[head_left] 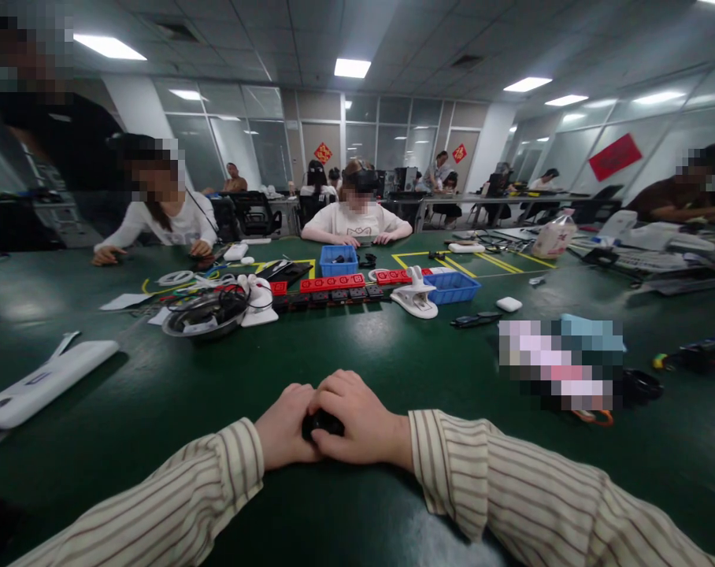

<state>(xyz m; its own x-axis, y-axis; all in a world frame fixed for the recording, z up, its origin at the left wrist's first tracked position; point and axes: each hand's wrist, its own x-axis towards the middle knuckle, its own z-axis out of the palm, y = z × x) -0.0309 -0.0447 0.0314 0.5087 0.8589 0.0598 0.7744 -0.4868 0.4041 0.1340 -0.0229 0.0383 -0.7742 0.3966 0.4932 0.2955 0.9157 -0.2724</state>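
Both my hands rest together on the green table close to me, sleeves striped beige. My left hand is curled into a loose fist. Pressed against it, my right hand has its fingers wrapped over a small black object. Only a dark sliver of that object shows between the two hands, and I cannot make out what it is.
Mid-table lie red and black power strips, two blue bins, a white clamp device, a cable-filled bowl and a white case. A white flat device lies left. Other people sit across and on both sides.
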